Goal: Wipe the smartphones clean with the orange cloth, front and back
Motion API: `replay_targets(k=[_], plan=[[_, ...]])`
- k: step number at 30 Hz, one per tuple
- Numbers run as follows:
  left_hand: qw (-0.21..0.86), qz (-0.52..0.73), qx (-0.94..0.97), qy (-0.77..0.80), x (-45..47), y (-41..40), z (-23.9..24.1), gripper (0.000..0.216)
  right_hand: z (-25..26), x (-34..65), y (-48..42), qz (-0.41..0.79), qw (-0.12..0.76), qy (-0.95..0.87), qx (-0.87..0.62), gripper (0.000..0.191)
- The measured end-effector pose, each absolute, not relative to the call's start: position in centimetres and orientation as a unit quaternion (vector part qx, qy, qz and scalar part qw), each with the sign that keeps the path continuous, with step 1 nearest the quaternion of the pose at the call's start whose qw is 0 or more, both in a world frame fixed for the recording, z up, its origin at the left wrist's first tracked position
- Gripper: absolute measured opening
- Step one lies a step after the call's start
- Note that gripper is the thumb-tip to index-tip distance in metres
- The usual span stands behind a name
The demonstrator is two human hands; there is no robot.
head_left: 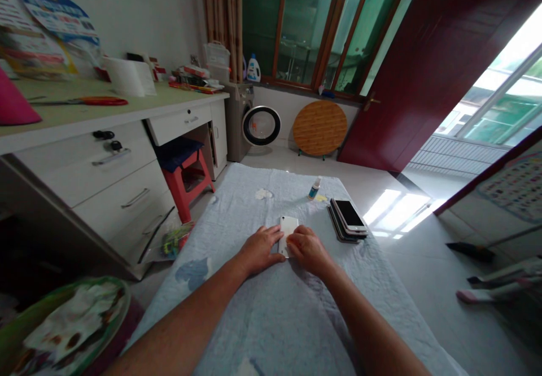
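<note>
A white smartphone (289, 225) lies back side up on the pale blue cloth (271, 319), its camera corner at the far end. My left hand (263, 247) steadies it from the left, fingers along the side and thumb at the near edge. Bunched fingers of my right hand (309, 247) press on the phone's back. A small yellowish bit shows at those fingertips; what they pinch is mostly hidden. Farther right is a stack of several phones (349, 216), the top one screen up. A small spray bottle (314, 188) stands beyond, beside a yellow piece (321, 198).
On the left runs a white desk (122, 167) holding a paper roll (127, 77) and red-handled scissors (101, 100). A red stool (188, 175) is beneath it. At lower left sits a waste bin (122, 308). An open-doored washing machine (239, 116) and round folded table (320, 127) stand behind.
</note>
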State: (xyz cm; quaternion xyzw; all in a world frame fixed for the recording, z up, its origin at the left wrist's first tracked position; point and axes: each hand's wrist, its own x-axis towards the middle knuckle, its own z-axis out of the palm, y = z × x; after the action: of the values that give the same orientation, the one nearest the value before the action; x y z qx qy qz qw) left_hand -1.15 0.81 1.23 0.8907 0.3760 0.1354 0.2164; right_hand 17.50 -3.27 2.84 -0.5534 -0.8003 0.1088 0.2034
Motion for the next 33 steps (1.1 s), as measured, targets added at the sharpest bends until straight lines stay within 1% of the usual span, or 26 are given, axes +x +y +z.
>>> replay_targets(k=[2, 6, 13, 20, 26, 29, 33], plan=[[0.212, 0.137, 0.891, 0.378, -1.1, 0.9, 1.0, 0.066, 2.8, 17.3, -4.6, 0.118, 0.214, -0.790, -0.562, 0.021], [0.208, 0.139, 0.892, 0.378, -1.1, 1.0, 0.8, 0.068, 2.6, 17.2, -6.3, 0.136, 0.238, -0.769, -0.577, 0.019], [0.210, 0.132, 0.891, 0.380, -1.1, 0.9, 1.1, 0.067, 2.4, 18.2, -6.5, 0.161, 0.258, -0.760, -0.574, 0.018], [0.209, 0.138, 0.894, 0.372, -1.1, 0.9, 1.1, 0.066, 1.5, 19.3, -1.9, 0.121, 0.235, -0.714, -0.649, 0.023], [0.200, 0.134, 0.899, 0.367, -1.0, 0.9, 1.5, 0.063, 1.8, 19.2, 2.5, 0.091, 0.203, -0.665, -0.713, 0.022], [0.196, 0.131, 0.901, 0.365, -1.0, 0.9, 1.6, 0.061, 2.1, 19.1, 3.1, 0.094, 0.202, -0.655, -0.722, 0.023], [0.197, 0.131, 0.899, 0.370, -1.0, 0.8, 1.6, 0.061, 2.4, 19.2, 1.6, 0.097, 0.206, -0.659, -0.717, 0.021]])
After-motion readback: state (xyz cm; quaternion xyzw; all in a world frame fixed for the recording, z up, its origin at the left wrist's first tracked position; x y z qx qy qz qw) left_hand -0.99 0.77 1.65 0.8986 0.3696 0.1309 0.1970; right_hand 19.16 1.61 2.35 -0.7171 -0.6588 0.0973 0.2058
